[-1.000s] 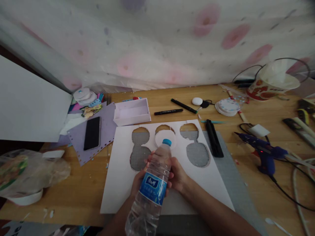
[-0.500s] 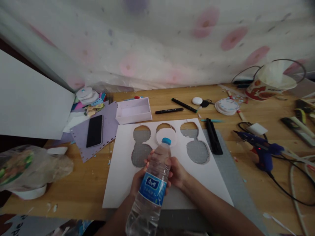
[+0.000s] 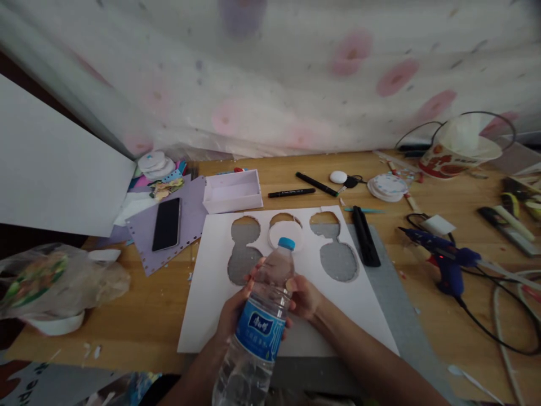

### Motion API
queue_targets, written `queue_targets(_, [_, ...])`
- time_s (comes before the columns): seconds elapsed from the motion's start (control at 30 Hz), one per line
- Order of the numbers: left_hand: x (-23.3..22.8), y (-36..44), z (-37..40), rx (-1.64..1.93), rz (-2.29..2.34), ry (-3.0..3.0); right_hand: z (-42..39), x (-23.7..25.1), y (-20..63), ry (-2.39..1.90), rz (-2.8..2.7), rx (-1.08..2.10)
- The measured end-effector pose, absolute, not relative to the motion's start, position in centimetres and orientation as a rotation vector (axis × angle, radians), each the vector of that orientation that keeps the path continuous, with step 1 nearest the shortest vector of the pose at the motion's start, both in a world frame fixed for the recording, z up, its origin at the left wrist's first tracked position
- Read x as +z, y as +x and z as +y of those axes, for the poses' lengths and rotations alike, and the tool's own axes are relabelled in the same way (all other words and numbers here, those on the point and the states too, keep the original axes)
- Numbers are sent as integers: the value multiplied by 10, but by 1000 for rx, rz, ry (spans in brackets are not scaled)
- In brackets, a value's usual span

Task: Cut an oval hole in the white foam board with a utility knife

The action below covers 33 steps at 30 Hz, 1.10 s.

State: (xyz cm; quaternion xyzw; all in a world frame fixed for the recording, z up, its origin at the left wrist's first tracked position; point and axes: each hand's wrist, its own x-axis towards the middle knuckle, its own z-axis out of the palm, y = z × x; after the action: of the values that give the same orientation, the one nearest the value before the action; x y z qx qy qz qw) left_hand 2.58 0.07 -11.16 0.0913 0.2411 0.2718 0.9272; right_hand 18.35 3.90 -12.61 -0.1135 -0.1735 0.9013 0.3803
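Clear plastic bottle [image 3: 262, 316] with blue cap, tilted over white foam board [image 3: 211, 304], left hand [image 3: 230, 313] wrapped around its left side, right hand [image 3: 305, 296] gripping its right side, cutouts in board behind, phone [image 3: 167, 223] left, glue gun [image 3: 443, 262] right

wooden table [image 3: 139, 321], grey cutting mat [image 3: 393, 307], phone [image 3: 166, 224], white box [image 3: 232, 192], blue glue gun [image 3: 443, 260], black markers [image 3: 291, 193]

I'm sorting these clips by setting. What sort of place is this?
Probably a home craft desk: a blue hot glue gun, a white foam sheet with cut-out shapes on a grey cutting mat, and black marker pens on a wooden table.
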Motion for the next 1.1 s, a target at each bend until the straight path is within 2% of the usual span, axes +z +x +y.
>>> queue_targets(0.3, [-82, 14, 0, 562, 704, 283, 38, -121, 186, -75, -694, 2384])
queue_targets(0.53, [-67, 0, -11, 538, 965, 327, 35, -114, 186, -258, -731, 2231])
queue_targets(0.7, [-59, -6, -18, 599, 935, 605, 37, -116, 189, -300, -725, 2198])
queue_targets(0.83, [-48, -9, -15, 465, 883, 830, 41, -115, 195, -271, -709, 2150])
queue_targets(1.1, [-30, -33, -18, 252, 1309, 1244, 53, -112, 202, -350, -541, 2066])
